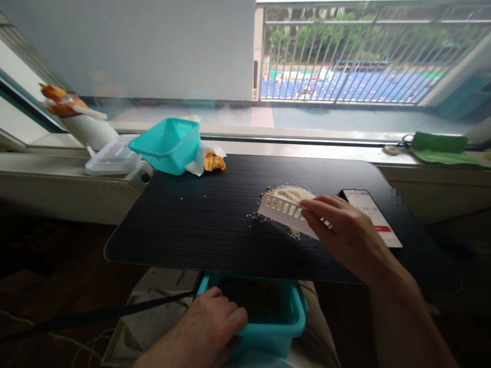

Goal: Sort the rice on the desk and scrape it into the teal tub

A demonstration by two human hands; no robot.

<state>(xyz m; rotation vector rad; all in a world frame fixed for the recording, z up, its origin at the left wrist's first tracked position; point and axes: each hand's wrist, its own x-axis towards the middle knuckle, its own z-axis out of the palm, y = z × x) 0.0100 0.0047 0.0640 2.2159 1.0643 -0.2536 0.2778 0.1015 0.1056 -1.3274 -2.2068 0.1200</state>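
My right hand (341, 225) pinches a white strip with a row of slots (284, 212), tilted on its edge. The strip stands in front of a pile of white, rice-like grains (295, 191) on the dark table (184, 230). Small brown bits lie at the pile's left edge, and loose grains are scattered in front of the strip. Below the table's front edge, my left hand (210, 324) is closed over the left rim of a teal tub (274, 332) at my lap. Dark, loose material (255, 299) fills the tub's bottom; my left fingertips are partly hidden.
Another teal tub (184, 148) stands at the table's back left, beside an orange crumpled wrapper (215, 162). A clear plastic lid (115, 156) rests farther left. A phone (372, 217) lies right of my right hand. Green cloth (439, 148) lies on the windowsill.
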